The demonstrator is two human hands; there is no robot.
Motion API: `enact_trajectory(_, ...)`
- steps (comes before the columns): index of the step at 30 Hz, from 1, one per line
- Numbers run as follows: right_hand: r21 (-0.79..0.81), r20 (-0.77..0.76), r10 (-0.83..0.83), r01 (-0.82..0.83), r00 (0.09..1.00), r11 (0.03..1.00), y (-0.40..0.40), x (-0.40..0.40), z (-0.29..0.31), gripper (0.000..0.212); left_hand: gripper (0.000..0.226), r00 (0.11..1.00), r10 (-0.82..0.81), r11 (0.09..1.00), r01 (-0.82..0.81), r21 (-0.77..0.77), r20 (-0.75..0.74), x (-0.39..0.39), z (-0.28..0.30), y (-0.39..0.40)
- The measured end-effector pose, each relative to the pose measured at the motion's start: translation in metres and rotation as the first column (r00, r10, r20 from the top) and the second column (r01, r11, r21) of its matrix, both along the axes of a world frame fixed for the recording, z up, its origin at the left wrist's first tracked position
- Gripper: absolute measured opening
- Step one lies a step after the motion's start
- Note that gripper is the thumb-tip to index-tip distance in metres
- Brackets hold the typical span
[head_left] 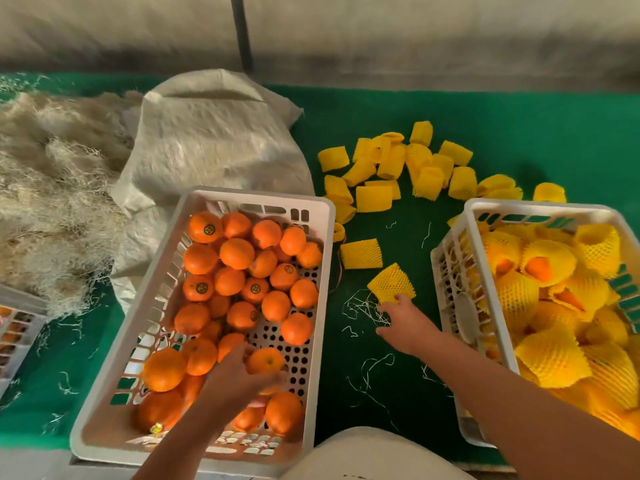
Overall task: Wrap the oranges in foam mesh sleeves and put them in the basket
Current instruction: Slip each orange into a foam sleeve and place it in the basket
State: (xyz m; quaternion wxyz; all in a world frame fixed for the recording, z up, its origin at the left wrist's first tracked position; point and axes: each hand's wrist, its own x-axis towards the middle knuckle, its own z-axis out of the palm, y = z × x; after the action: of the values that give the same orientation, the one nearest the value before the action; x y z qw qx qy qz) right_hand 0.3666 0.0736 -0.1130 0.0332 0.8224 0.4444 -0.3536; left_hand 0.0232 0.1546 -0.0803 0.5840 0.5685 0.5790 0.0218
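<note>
Both hands are busy at once. Left hand (239, 370) is down in the crate of oranges (166, 299), fingers curled around one orange (266, 361) near the crate's front end, so it's got a grip on it. Right hand (403, 323) is stretched out over the green surface (519, 126) between the two crates, fingertips pinching the near edge of a yellow foam sleeve (390, 282) that lies flat on the cloth; the fingers look only lightly curled.

Just past that sleeve there's another loose sleeve (361, 253), and farther toward the back edge of the surface a whole scattered pile of sleeves (408, 164). Bits of pale string (360, 306) are littered right by the right hand.

Bare oranges (239, 271) fill most of the left crate, some with small round stickers. Over at the right edge sits the basket (460, 265), stuffed with wrapped oranges (550, 265), orange peeking through the ends of a few.

Behind the orange crate there's a rumpled white sack (214, 133), and a heap of straw-like fibre (52, 174) takes up the left side. Corner of another crate (17, 327) pokes in at the left edge.
</note>
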Motion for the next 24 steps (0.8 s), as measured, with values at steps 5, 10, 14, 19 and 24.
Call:
enact_trajectory(5,-0.172,0.055,0.067,-0.056,0.996,0.984,0.036,-0.001,-0.02,0.072,0.074,0.957,0.228,0.972,-0.214,-0.093,0.18,-0.004,0.018,0.006)
enact_trajectory(10,-0.169,0.059,-0.023,0.032,0.998,0.985,0.039,0.005,-0.034,0.078,0.08,0.938,0.26,0.964,-0.238,-0.119,0.228,-0.008,0.031,0.005)
enact_trajectory(14,-0.104,0.021,-0.015,0.017,1.0,0.994,0.023,0.016,-0.044,0.059,0.078,0.944,0.22,0.973,-0.196,-0.12,0.246,0.007,0.045,0.006)
enact_trajectory(19,-0.23,-0.019,-0.044,0.038,0.999,0.973,0.023,0.015,-0.048,0.063,0.08,0.963,0.069,0.997,-0.059,-0.048,0.262,0.044,0.07,0.012)
enact_trajectory(24,-0.042,-0.014,-0.148,0.147,0.989,0.988,0.019,0.016,-0.038,0.048,0.065,0.963,-0.099,0.995,0.094,0.033,0.251,0.068,0.085,0.01)
